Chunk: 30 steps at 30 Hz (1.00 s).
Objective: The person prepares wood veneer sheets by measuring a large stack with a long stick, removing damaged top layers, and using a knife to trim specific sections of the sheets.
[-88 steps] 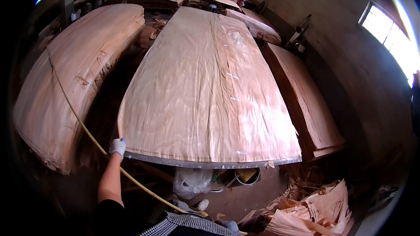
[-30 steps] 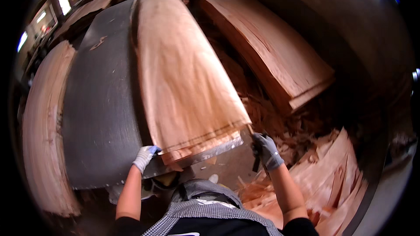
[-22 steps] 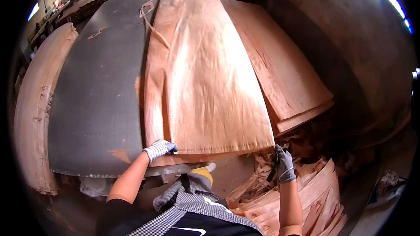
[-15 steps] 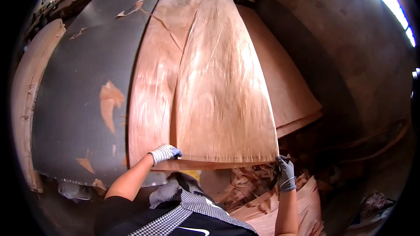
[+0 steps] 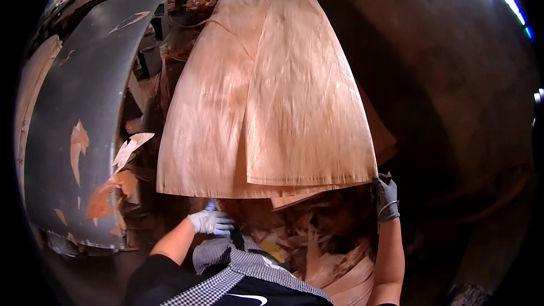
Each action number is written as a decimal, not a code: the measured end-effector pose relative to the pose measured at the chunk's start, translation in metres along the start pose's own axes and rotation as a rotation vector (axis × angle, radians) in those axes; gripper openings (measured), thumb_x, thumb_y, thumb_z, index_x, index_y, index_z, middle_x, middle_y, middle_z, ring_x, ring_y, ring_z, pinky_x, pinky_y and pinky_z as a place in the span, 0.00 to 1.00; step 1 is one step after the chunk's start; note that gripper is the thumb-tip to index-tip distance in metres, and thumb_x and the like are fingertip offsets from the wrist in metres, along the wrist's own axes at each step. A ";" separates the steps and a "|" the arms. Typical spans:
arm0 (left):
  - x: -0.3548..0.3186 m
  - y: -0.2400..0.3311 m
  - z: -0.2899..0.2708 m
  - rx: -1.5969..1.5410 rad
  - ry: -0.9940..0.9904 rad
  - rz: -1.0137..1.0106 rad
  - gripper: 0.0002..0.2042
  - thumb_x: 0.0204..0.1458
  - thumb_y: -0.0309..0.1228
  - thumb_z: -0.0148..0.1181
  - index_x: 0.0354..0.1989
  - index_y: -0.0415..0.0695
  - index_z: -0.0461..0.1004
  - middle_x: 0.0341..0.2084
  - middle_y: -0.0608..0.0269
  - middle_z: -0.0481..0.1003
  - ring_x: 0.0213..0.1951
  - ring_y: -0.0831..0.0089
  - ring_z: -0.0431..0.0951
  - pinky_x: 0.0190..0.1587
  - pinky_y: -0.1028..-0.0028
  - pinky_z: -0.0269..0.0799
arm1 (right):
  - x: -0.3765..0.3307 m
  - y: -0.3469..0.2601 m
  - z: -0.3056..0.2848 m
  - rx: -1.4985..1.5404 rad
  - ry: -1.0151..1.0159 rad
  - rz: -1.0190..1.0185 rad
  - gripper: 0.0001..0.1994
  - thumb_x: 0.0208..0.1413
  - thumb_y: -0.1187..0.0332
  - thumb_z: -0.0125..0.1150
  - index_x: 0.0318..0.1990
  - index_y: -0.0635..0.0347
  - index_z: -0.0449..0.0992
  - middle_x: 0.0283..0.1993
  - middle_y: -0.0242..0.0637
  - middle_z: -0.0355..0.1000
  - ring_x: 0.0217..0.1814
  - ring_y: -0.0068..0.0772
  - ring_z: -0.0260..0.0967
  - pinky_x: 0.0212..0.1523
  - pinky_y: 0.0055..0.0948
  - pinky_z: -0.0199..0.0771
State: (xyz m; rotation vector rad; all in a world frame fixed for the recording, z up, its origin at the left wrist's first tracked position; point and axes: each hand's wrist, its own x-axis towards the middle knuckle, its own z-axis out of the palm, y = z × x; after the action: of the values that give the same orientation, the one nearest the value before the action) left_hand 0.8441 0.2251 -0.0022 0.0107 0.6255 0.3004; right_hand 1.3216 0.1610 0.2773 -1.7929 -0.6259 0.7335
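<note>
A long, thin wood veneer sheet [image 5: 309, 119] lies partly over another veneer sheet [image 5: 198, 119] to its left, both running away from me. At the near right corner of the upper sheet, my right hand [image 5: 387, 197], in a grey glove, grips the edge with its fingers closed. My left hand [image 5: 211, 220], in a white and blue glove, is just below the lower sheet's near edge. Its fingers are apart and nothing shows in them. The gap between that hand and the edge is small; contact cannot be made out.
To the left stands a dark grey panel [image 5: 79, 102] with torn veneer scraps [image 5: 107, 195] on it and over its right edge. A heap of veneer scraps [image 5: 340, 266] lies near my body. Further left is another pale stack edge [image 5: 37, 79].
My left hand has let go of the sheet's near edge and moved down. The veneer sheets now sit apart from the grey panel, with a gap between. My right hand still holds the corner.
</note>
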 end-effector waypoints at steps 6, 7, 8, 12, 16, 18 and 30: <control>0.140 0.011 -0.013 -0.726 0.349 0.919 0.22 0.54 0.48 0.48 0.52 0.49 0.63 0.54 0.65 0.63 0.57 0.67 0.59 0.61 0.62 0.52 | 0.145 0.003 -0.064 -0.027 -0.031 -0.095 0.06 0.49 0.70 0.60 0.32 0.59 0.71 0.15 0.29 0.63 0.10 0.21 0.57 0.10 0.22 0.56; 0.159 0.022 -0.026 -0.747 0.348 1.004 0.21 0.53 0.46 0.50 0.52 0.48 0.63 0.52 0.65 0.65 0.56 0.66 0.59 0.59 0.65 0.54 | 0.168 -0.004 -0.060 -0.032 -0.075 -0.110 0.05 0.49 0.70 0.60 0.31 0.60 0.71 0.15 0.29 0.63 0.10 0.22 0.57 0.09 0.22 0.55; 0.175 0.013 -0.021 -0.743 0.248 0.953 0.21 0.53 0.47 0.49 0.51 0.47 0.64 0.51 0.64 0.66 0.55 0.66 0.61 0.59 0.64 0.55 | 0.184 -0.002 -0.067 -0.047 -0.068 -0.091 0.05 0.48 0.70 0.60 0.30 0.60 0.71 0.15 0.29 0.63 0.10 0.22 0.57 0.09 0.22 0.55; 0.207 -0.026 0.101 -0.691 0.032 0.739 0.26 0.53 0.52 0.42 0.51 0.45 0.64 0.50 0.62 0.66 0.53 0.63 0.63 0.59 0.61 0.56 | 0.253 0.027 -0.137 -0.090 0.029 -0.145 0.04 0.46 0.72 0.61 0.28 0.60 0.71 0.14 0.30 0.64 0.09 0.23 0.58 0.09 0.22 0.55; 0.225 -0.018 0.098 -0.487 -0.120 1.093 0.32 0.53 0.55 0.37 0.59 0.44 0.57 0.57 0.60 0.61 0.58 0.57 0.60 0.59 0.54 0.55 | 0.290 0.031 -0.145 -0.125 0.012 -0.119 0.07 0.46 0.74 0.61 0.32 0.64 0.71 0.16 0.33 0.66 0.10 0.23 0.59 0.09 0.22 0.56; 0.246 -0.036 0.114 -0.584 -0.028 0.990 0.28 0.55 0.50 0.37 0.58 0.43 0.59 0.55 0.57 0.64 0.56 0.57 0.62 0.58 0.54 0.57 | 0.302 0.034 -0.155 -0.103 0.026 -0.080 0.07 0.45 0.76 0.62 0.32 0.62 0.70 0.18 0.32 0.66 0.11 0.23 0.60 0.10 0.22 0.58; 0.350 -0.049 0.166 -0.690 0.242 0.839 0.22 0.51 0.42 0.50 0.54 0.46 0.63 0.52 0.59 0.66 0.56 0.57 0.62 0.56 0.50 0.57 | 0.454 0.096 -0.166 -0.119 -0.004 0.010 0.07 0.45 0.73 0.63 0.29 0.59 0.70 0.14 0.31 0.63 0.09 0.25 0.57 0.07 0.26 0.55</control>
State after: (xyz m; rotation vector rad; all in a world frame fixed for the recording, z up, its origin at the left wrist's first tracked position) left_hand 1.2225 0.2894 -0.0728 -0.4414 0.7064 1.3340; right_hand 1.7570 0.3511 0.1460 -1.9048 -0.6757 0.7197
